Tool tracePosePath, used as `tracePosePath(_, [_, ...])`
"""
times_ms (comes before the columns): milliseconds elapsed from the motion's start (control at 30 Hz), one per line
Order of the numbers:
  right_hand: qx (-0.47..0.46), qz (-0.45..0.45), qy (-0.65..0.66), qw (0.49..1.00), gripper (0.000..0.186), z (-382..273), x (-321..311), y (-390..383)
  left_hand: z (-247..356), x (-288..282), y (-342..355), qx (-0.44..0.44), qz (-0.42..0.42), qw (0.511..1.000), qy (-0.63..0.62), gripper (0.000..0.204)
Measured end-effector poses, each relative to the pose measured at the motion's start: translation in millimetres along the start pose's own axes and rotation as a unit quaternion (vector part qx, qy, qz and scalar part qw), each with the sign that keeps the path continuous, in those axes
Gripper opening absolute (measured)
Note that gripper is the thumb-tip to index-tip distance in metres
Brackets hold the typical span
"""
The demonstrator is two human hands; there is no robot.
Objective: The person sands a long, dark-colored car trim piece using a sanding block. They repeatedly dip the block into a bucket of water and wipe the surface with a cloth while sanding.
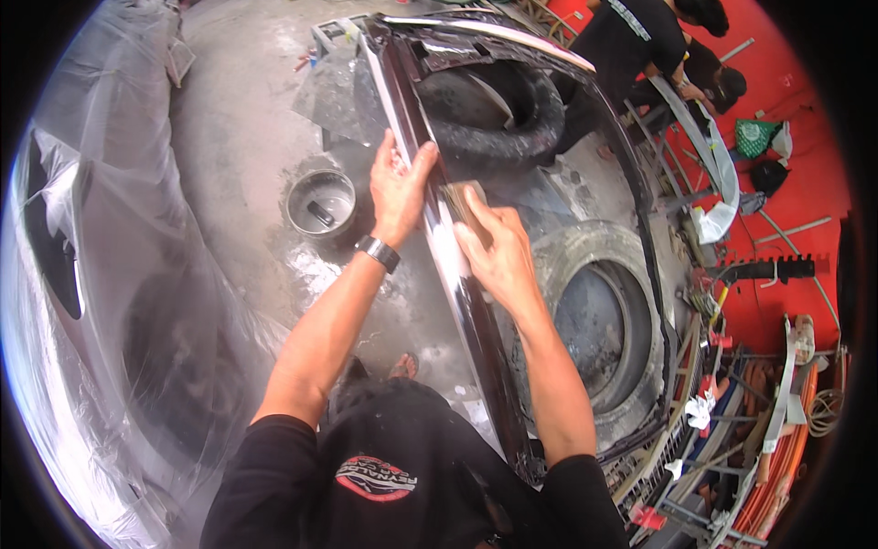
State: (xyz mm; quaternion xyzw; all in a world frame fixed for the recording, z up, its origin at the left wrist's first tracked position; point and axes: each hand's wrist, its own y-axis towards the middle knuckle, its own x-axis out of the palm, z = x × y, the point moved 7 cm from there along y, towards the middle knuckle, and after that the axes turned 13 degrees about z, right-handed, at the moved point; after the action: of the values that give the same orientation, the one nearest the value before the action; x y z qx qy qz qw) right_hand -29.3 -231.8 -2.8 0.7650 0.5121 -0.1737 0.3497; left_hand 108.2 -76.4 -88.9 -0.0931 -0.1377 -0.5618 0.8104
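Note:
A large, dark car body panel (446, 261) stands before me, its long glossy edge streaked with white and running from far to near. My left hand (399, 194) is closed over that edge, thumb on its right side and fingers on its left. Pressed to the edge by my right hand (501, 256) is a flat brownish pad (465, 207), which looks like a sanding pad; fingers and thumb close around it. Left of my left hand, a round metal-grey bucket (344, 187) sits on the wet floor with a small dark object (320, 215) inside.
Tyres lie under the panel, a black one (540, 137) farther off and a grey one (593, 245) nearer. Clear plastic sheeting (110, 201) drapes a car at left. Two people in black (631, 41) work on a strip-like part (700, 137) at far right. Racked parts (732, 430) crowd the near right.

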Motion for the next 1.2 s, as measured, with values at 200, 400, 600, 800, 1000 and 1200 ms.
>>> tracePosePath(200, [-0.133, -0.011, -0.072, 0.988, 0.059, -30, -18, -59, 8, -5, 6, 0.044, 0.009, 0.999, 0.021, 0.088])
tracePosePath(400, [-0.023, -0.013, -0.056, 0.998, 0.057, -12, -5, -13, 13, 1, -6, -0.034, -0.012, 0.999, -0.024, 0.094])
tracePosePath(600, [-0.118, 0.009, -0.114, 0.986, 0.060, -33, -7, -26, -3, -5, 5, 0.010, -0.003, 1.000, 0.016, 0.094])
tracePosePath(800, [-0.122, -0.003, -0.098, 0.988, 0.056, -36, -7, -41, 3, -7, 6, 0.016, 0.001, 0.999, 0.037, 0.097])
tracePosePath(1000, [-0.059, 0.004, -0.098, 0.993, 0.055, -25, -1, 1, 9, 0, -3, -0.015, -0.013, 1.000, -0.022, 0.092])
tracePosePath(1200, [-0.172, 0.008, -0.133, 0.976, 0.061, -42, -6, -46, 1, -7, 9, 0.021, -0.010, 1.000, 0.004, 0.091])
